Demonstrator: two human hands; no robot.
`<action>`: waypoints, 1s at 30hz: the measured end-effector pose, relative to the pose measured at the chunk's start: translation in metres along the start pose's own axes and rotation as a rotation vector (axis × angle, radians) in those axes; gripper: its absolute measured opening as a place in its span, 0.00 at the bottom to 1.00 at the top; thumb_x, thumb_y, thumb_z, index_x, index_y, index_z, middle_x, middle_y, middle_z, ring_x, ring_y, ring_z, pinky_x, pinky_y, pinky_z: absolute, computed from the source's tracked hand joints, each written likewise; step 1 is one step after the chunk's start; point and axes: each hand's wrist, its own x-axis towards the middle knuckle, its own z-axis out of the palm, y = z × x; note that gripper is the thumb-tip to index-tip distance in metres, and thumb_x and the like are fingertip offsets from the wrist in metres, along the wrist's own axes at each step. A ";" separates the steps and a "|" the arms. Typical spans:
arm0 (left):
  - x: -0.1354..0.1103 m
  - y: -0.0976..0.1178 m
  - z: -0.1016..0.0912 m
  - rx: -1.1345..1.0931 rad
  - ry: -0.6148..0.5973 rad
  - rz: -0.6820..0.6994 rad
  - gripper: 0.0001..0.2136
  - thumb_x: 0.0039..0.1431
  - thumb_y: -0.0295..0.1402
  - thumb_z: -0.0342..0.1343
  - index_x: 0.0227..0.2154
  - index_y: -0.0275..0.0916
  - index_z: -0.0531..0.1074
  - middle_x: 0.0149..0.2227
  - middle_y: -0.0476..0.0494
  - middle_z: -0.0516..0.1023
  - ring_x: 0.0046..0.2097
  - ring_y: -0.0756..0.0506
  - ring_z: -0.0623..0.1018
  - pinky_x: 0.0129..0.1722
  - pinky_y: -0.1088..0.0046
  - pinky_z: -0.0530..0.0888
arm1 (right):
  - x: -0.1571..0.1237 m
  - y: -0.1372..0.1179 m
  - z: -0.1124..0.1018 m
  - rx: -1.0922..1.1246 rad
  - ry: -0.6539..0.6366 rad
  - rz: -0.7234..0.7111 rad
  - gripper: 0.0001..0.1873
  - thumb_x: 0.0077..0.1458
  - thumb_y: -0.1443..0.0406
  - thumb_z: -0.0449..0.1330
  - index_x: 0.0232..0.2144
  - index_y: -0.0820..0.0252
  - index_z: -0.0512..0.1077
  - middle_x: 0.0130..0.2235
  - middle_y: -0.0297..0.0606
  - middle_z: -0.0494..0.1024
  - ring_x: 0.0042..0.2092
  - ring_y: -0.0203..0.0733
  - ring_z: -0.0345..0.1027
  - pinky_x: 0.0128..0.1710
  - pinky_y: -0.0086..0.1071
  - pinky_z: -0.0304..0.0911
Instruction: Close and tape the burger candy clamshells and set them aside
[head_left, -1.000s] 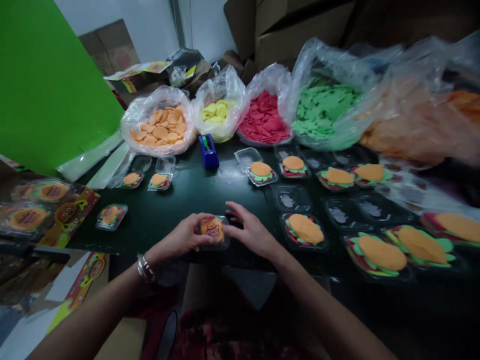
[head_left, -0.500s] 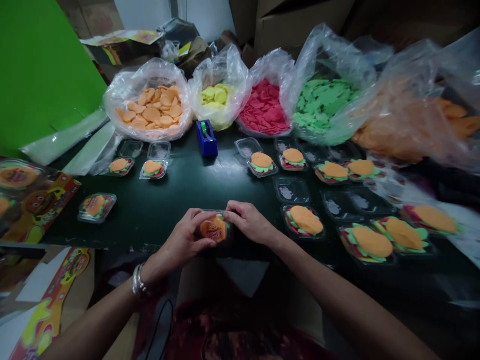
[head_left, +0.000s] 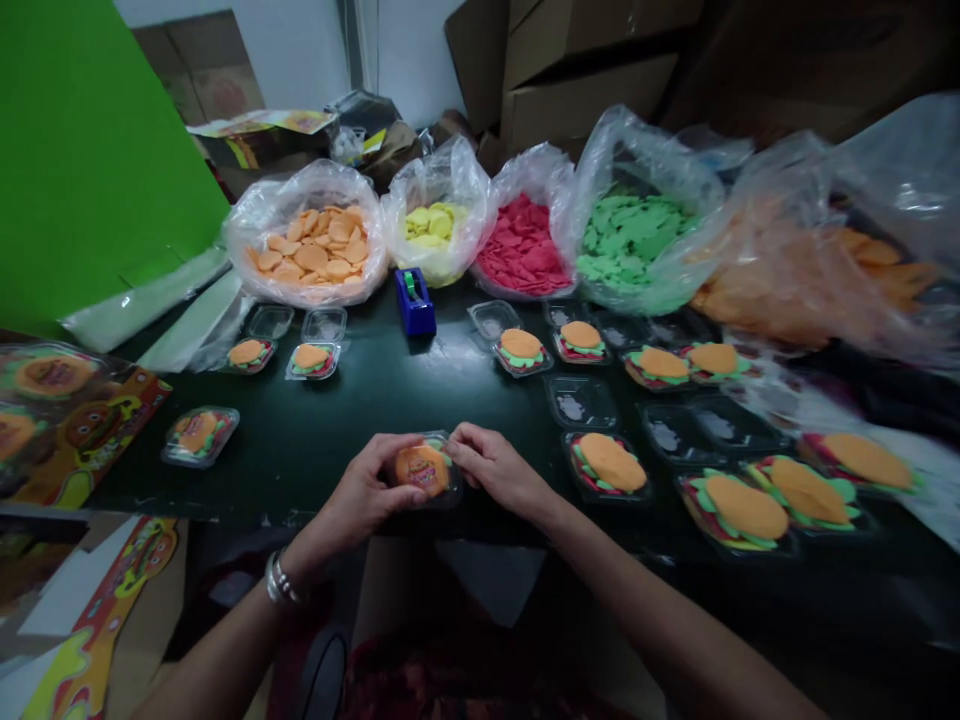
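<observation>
A clear plastic box with a toy burger in it (head_left: 424, 471) lies near the front edge of the dark table, its lid closed and a printed design on top. My left hand (head_left: 375, 475) grips the box from the left, thumb along the near side and fingers over the far side. At the box's upper right corner, the fingers of my right hand (head_left: 487, 462) are pinched together against the rim; whether anything is between them is hidden. Another closed burger box (head_left: 200, 436) sits to the left. Open boxes with burgers (head_left: 606, 463) stand to the right.
Along the back stand plastic bags of orange discs (head_left: 315, 245), yellow discs (head_left: 433, 222), red pieces (head_left: 523, 245) and green pieces (head_left: 634, 235). A blue tape dispenser (head_left: 416, 303) stands before them. A printed burger carton (head_left: 97, 430) is at far left, cardboard boxes (head_left: 592, 90) behind.
The view has tilted up, so everything sits lower in the picture. My left fingers have drawn back from the box's far side, and more of the lid shows. My right hand stays at the corner.
</observation>
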 end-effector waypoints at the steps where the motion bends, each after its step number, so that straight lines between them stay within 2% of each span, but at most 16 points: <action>1: 0.000 0.000 0.001 -0.070 0.024 -0.042 0.26 0.42 0.32 0.66 0.48 0.42 0.71 0.50 0.41 0.70 0.47 0.42 0.72 0.41 0.69 0.73 | -0.005 -0.001 0.004 -0.005 0.023 -0.001 0.15 0.56 0.55 0.52 0.23 0.57 0.60 0.19 0.25 0.59 0.21 0.32 0.51 0.21 0.27 0.49; 5: 0.004 0.007 0.009 -0.338 0.112 -0.212 0.34 0.39 0.34 0.67 0.53 0.39 0.64 0.42 0.42 0.75 0.36 0.45 0.75 0.25 0.77 0.72 | -0.022 -0.003 0.019 -0.007 0.196 -0.009 0.15 0.56 0.56 0.54 0.22 0.57 0.60 0.20 0.27 0.60 0.23 0.33 0.52 0.23 0.27 0.50; 9: 0.010 0.025 0.023 -0.368 0.214 -0.191 0.35 0.37 0.35 0.67 0.53 0.38 0.65 0.42 0.42 0.75 0.34 0.47 0.75 0.23 0.79 0.71 | -0.024 -0.004 0.025 0.095 0.366 -0.016 0.16 0.56 0.54 0.54 0.22 0.56 0.60 0.19 0.26 0.58 0.22 0.33 0.50 0.21 0.28 0.49; 12: 0.011 0.032 0.030 -0.322 0.254 -0.143 0.34 0.38 0.35 0.66 0.52 0.40 0.65 0.46 0.41 0.73 0.37 0.46 0.75 0.23 0.79 0.71 | -0.023 -0.002 0.025 0.143 0.416 -0.056 0.17 0.57 0.53 0.54 0.22 0.56 0.60 0.18 0.26 0.57 0.21 0.32 0.48 0.20 0.28 0.47; 15: 0.009 0.026 0.030 -0.270 0.256 -0.110 0.33 0.40 0.36 0.66 0.53 0.40 0.65 0.47 0.40 0.72 0.40 0.44 0.74 0.26 0.77 0.73 | -0.024 0.003 0.021 0.188 0.386 -0.083 0.18 0.56 0.53 0.54 0.22 0.57 0.60 0.19 0.25 0.56 0.21 0.31 0.47 0.19 0.27 0.46; 18: 0.004 0.013 0.023 -0.180 0.201 -0.071 0.29 0.42 0.35 0.64 0.51 0.40 0.67 0.48 0.40 0.71 0.43 0.43 0.74 0.34 0.72 0.75 | -0.023 0.008 0.012 0.180 0.159 -0.014 0.19 0.55 0.52 0.54 0.21 0.56 0.58 0.17 0.24 0.56 0.19 0.31 0.48 0.18 0.27 0.46; 20: 0.000 0.005 0.017 -0.046 0.154 0.017 0.26 0.44 0.33 0.64 0.50 0.42 0.70 0.50 0.40 0.69 0.48 0.41 0.72 0.44 0.66 0.74 | -0.020 0.009 0.004 0.131 0.032 0.032 0.18 0.56 0.53 0.52 0.22 0.57 0.60 0.18 0.26 0.60 0.19 0.32 0.52 0.19 0.27 0.49; 22: -0.002 0.002 0.014 0.126 0.104 0.120 0.25 0.44 0.31 0.65 0.49 0.45 0.72 0.51 0.41 0.67 0.52 0.40 0.69 0.52 0.62 0.69 | -0.014 0.008 -0.001 0.075 0.063 0.006 0.15 0.56 0.54 0.53 0.25 0.57 0.62 0.21 0.27 0.63 0.23 0.33 0.57 0.23 0.27 0.54; 25: -0.002 0.002 0.013 0.284 0.033 0.173 0.26 0.46 0.29 0.64 0.50 0.48 0.71 0.51 0.42 0.66 0.55 0.40 0.67 0.57 0.60 0.64 | -0.003 0.009 -0.002 0.048 0.218 -0.085 0.12 0.55 0.58 0.54 0.25 0.57 0.62 0.24 0.28 0.62 0.27 0.34 0.56 0.26 0.27 0.56; 29: 0.006 0.013 0.006 0.245 -0.023 0.070 0.35 0.46 0.33 0.65 0.59 0.45 0.61 0.53 0.39 0.68 0.53 0.40 0.69 0.55 0.61 0.66 | 0.006 0.014 0.003 0.086 0.255 -0.104 0.11 0.55 0.59 0.54 0.24 0.57 0.62 0.24 0.28 0.62 0.27 0.35 0.56 0.26 0.28 0.55; 30: 0.011 0.017 0.002 0.226 -0.047 0.026 0.34 0.47 0.35 0.64 0.59 0.43 0.60 0.53 0.39 0.69 0.52 0.40 0.70 0.53 0.62 0.67 | 0.006 0.015 0.003 0.087 0.255 -0.101 0.11 0.55 0.59 0.54 0.24 0.57 0.62 0.24 0.29 0.62 0.27 0.35 0.56 0.27 0.28 0.55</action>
